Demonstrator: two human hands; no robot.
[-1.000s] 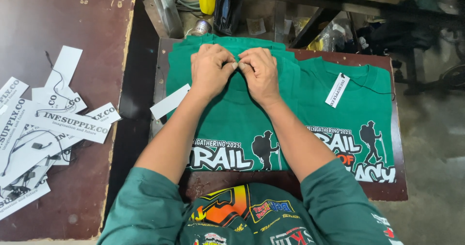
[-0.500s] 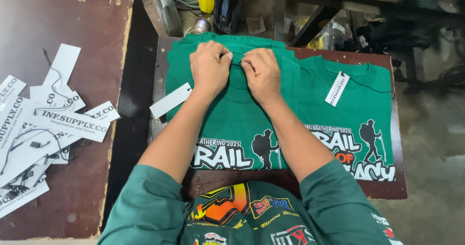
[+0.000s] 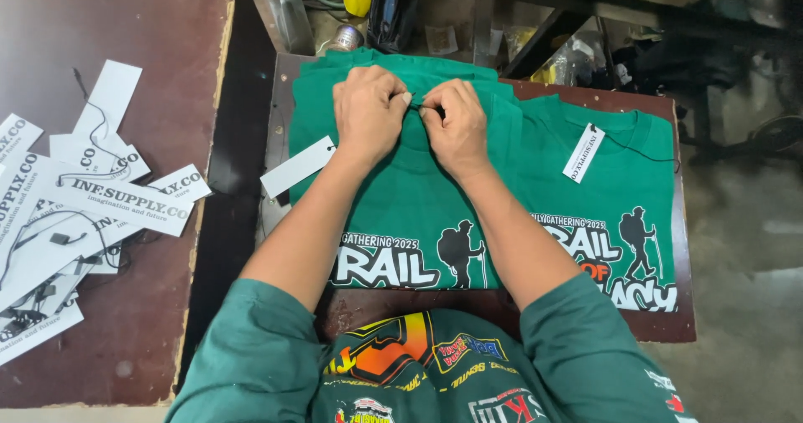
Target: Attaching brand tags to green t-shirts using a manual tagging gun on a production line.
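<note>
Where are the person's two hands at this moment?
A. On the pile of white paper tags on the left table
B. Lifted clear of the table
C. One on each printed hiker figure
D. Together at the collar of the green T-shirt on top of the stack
D: the left hand and right hand meet, fingertips pinched, at the neckline of the green T-shirt, far from the white paper tags.

A small garment workshop, by the look of it: printed green T-shirts [image 3: 502, 180] lie stacked on a worn wooden worktop [image 3: 669, 327], one already bearing a white hang tag [image 3: 584, 152]. More paper tags with strings [image 3: 75, 205] lie heaped on a second worktop [image 3: 167, 55]. Tools and clutter [image 3: 393, 9] crowd the bare concrete floor [image 3: 744, 247] behind.
</note>
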